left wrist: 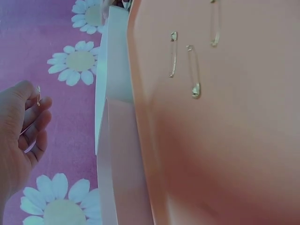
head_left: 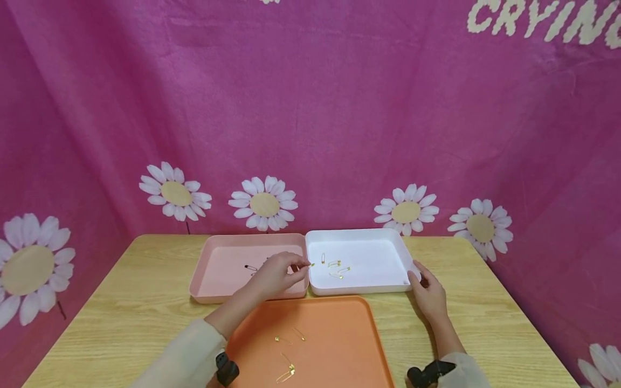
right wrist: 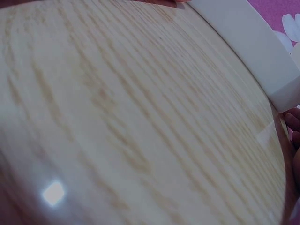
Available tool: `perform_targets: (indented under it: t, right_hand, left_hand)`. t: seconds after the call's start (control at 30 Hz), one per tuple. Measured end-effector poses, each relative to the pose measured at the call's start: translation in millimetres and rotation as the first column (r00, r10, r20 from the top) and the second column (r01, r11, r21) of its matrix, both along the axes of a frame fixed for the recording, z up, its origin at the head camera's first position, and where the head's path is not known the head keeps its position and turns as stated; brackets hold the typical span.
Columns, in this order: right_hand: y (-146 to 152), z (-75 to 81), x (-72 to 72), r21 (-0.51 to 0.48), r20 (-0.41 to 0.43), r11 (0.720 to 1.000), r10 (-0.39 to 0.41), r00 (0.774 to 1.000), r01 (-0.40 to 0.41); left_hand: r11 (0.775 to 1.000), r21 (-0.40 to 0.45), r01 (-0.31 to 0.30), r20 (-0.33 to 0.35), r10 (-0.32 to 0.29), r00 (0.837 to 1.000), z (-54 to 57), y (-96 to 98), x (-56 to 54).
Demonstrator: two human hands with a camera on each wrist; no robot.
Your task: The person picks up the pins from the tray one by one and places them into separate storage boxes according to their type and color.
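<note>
My left hand [head_left: 277, 276] pinches a gold safety pin [left wrist: 38, 95] between thumb and forefinger, above where the pink and white trays meet. Several gold safety pins [head_left: 335, 264] lie in the left half of the white tray [head_left: 375, 258]. At that tray's front right corner, my right hand [head_left: 430, 293] grips the rim, thumb over the edge. Dark safety pins [head_left: 250, 268] lie in the pink tray [head_left: 218, 269], partly hidden behind my left hand. Nearer to me, the orange tray [head_left: 339, 345] bears several more gold safety pins [left wrist: 194, 75].
A light wooden table [head_left: 145, 312] carries all three trays, the pink and white ones side by side behind the orange one. A pink curtain [head_left: 301, 118] with printed daisies hangs behind and beside the table. Black wrist cameras [head_left: 226, 369] sit at both sleeves.
</note>
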State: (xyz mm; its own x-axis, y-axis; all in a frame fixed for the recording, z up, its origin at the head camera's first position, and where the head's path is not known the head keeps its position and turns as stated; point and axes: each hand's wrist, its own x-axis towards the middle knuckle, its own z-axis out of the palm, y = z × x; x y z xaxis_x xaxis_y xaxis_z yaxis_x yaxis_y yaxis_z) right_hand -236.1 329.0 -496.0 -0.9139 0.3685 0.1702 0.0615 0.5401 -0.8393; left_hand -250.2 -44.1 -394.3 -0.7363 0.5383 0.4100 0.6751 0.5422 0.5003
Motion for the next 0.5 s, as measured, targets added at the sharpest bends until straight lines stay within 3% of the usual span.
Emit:
perform_targets:
  t: [0.2,0.37,0.5]
  right_hand:
    - [1,-0.1,0.8,0.003,0.006,1.000,0.007,1.000,-0.007]
    - [1,0.5,0.3,0.000,0.009,1.000,0.008,1.000,-0.008]
    - [0,1.1,0.0,-0.008,0.016,1.000,0.008,1.000,-0.008]
  left_hand:
    - [0.999,0.017,-0.028,0.100,0.027,0.995,-2.6,13.7,-13.8]
    - [0.996,0.061,-0.061,0.204,0.047,0.978,-8.0,24.3,-24.8]
    - [0.991,0.113,-0.076,0.249,0.046,0.967,-14.2,29.9,-33.8]
